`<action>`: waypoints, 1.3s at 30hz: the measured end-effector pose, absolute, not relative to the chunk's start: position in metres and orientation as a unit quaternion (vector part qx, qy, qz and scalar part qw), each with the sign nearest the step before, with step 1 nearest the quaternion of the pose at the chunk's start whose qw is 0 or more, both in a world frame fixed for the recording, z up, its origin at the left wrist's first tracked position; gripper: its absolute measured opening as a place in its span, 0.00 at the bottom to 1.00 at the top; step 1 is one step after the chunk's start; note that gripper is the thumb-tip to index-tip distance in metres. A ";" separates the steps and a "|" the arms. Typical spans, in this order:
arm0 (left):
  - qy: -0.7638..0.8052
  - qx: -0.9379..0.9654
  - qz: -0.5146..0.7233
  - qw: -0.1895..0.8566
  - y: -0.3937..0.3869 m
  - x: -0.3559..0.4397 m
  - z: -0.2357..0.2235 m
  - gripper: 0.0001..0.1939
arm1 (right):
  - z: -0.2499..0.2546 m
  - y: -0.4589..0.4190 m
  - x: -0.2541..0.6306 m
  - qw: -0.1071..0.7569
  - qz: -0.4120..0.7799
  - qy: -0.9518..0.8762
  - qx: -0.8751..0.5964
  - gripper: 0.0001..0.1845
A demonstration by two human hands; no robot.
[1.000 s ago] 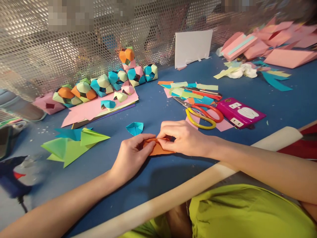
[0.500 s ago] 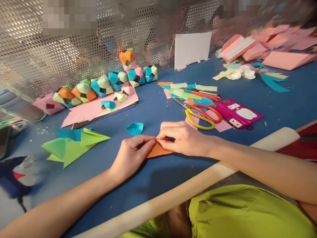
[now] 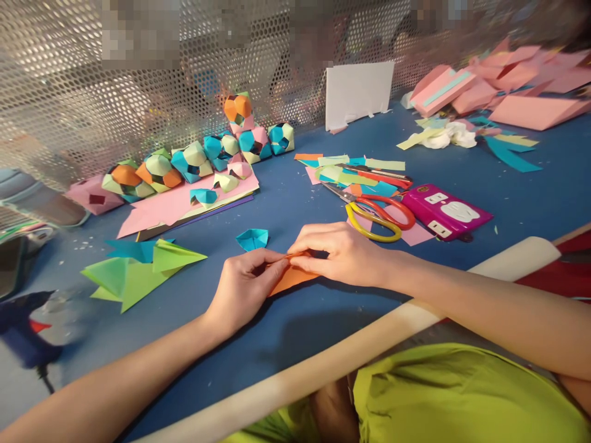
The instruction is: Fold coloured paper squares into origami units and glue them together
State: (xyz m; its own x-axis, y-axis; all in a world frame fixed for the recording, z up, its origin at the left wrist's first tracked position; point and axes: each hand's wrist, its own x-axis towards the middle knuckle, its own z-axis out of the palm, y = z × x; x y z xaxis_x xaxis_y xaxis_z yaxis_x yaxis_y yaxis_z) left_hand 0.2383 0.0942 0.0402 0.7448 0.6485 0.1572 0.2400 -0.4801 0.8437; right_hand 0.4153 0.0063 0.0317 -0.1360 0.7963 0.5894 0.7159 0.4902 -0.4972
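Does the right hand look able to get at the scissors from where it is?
Probably yes: the scissors lie just beyond the right hand, with their handles uncovered and nothing visible standing between. It is occupied, though, pinching the orange paper, so it would likely have to let go first.

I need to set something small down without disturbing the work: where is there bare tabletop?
Between the pink sheets and the scissors; right of the purple box, below the blue strips; and between the left forearm and the pale tube. It is crowded around the scissors and along the mesh.
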 end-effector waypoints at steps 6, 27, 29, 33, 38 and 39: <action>0.281 0.801 0.234 0.474 0.094 0.240 0.038 0.09 | 0.034 0.006 0.416 0.407 0.031 -0.754 -0.514 0.08; 0.294 0.775 0.234 0.507 0.097 0.240 0.033 0.08 | 0.037 0.006 0.415 0.416 0.093 -0.731 -0.533 0.10; 0.311 0.759 0.239 0.519 0.098 0.241 0.034 0.09 | 0.039 0.007 0.415 0.424 0.113 -0.708 -0.553 0.09; 0.328 0.735 0.242 0.541 0.099 0.242 0.034 0.09 | 0.041 0.008 0.413 0.421 0.128 -0.689 -0.575 0.07; 0.318 0.734 0.230 0.555 0.097 0.242 0.033 0.08 | 0.041 0.008 0.411 0.431 0.130 -0.682 -0.577 0.08; 0.318 0.734 0.227 0.556 0.096 0.242 0.032 0.08 | 0.041 0.008 0.410 0.432 0.135 -0.679 -0.579 0.08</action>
State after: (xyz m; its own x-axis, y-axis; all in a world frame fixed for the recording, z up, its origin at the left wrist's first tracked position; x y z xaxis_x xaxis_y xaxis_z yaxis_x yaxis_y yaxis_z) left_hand 0.2418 0.0960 0.0324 0.6944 0.7193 -0.0204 0.2142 -0.1795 0.9602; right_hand 0.4102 0.0083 0.0407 0.0428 0.9016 0.4304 0.6688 0.2942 -0.6828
